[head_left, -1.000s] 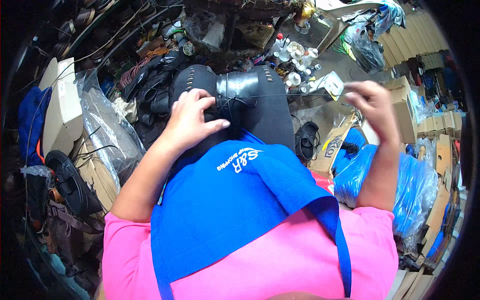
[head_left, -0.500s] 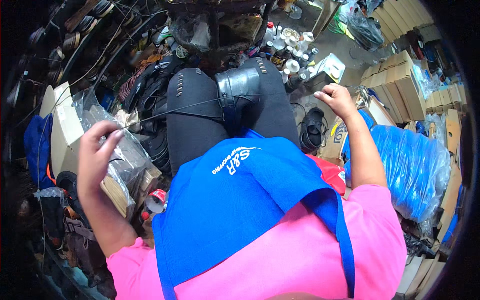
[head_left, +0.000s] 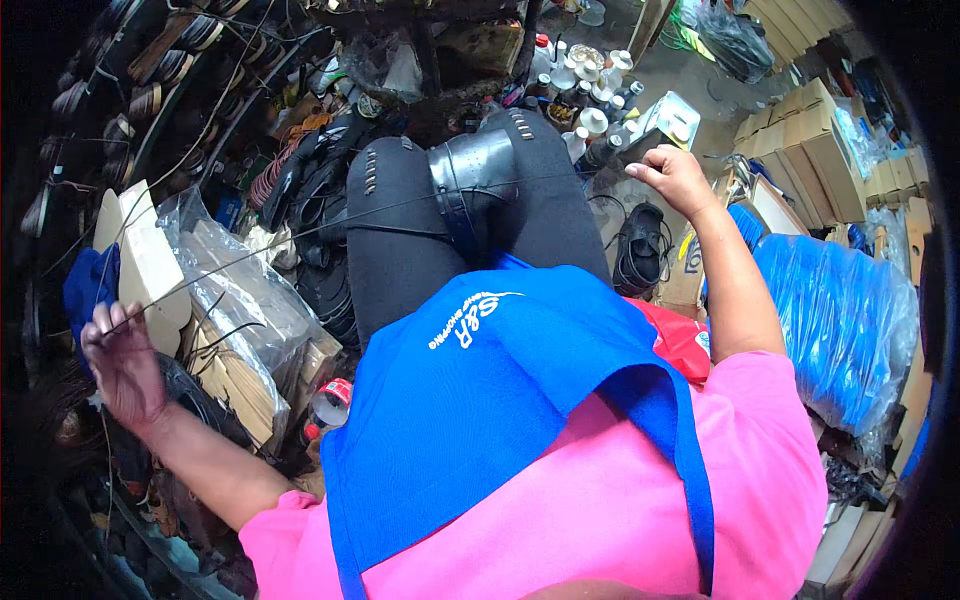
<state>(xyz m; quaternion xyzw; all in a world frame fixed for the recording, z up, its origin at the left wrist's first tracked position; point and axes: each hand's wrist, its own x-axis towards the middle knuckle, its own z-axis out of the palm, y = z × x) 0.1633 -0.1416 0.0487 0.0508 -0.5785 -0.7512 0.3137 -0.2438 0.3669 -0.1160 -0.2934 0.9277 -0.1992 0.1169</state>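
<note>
A black leather shoe (head_left: 470, 190) is clamped between my knees, with a dark thread (head_left: 300, 236) running out from it to both sides. Out at the far left, my left hand (head_left: 125, 365) has the thread drawn across its fingers; the fingers are slightly blurred and curled around the line. On the other side, my right hand (head_left: 675, 180) is closed in a pinch, where the thin thread from the shoe ends at the thumb and fingers. A blue apron (head_left: 470, 380) covers my lap below the shoe.
White-capped bottles (head_left: 595, 95) crowd the floor ahead. A black shoe (head_left: 642, 245) lies right of my knees. Plastic-wrapped boards (head_left: 245, 330) lean at left, near a red-labelled bottle (head_left: 330, 402). A blue wrapped bundle (head_left: 835, 325) and cardboard boxes (head_left: 805, 145) stand at right.
My left hand has swung outward and down to the left, lengthening the thread between it and the shoe. The right hand stays nearly in place, a little higher.
</note>
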